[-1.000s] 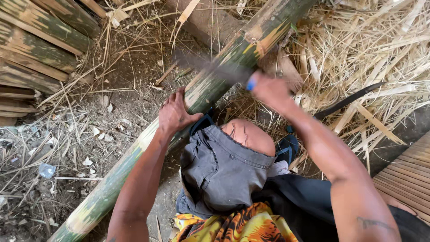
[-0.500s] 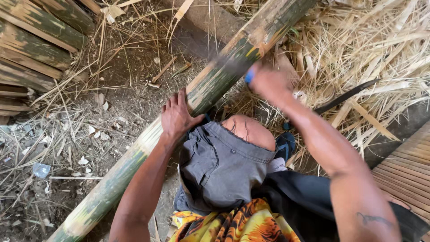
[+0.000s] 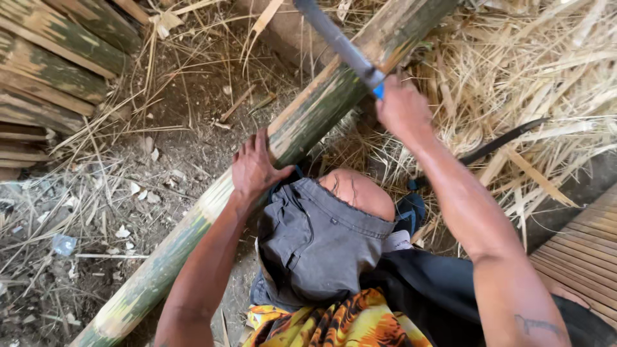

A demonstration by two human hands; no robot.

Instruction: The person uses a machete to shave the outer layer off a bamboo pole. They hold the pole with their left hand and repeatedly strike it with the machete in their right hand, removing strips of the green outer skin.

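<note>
Dirt floor (image 3: 186,148) with straw lay under a bamboo pole (image 3: 302,128); left hand (image 3: 254,168) pressed flat on it, right hand (image 3: 402,109) gripped a knife (image 3: 337,42) at top centre.

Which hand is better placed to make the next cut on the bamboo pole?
The right hand: it already grips the long knife, raised over the bamboo pole. The left hand lies flat on the pole, likely steadying it, and holds no tool.
</note>
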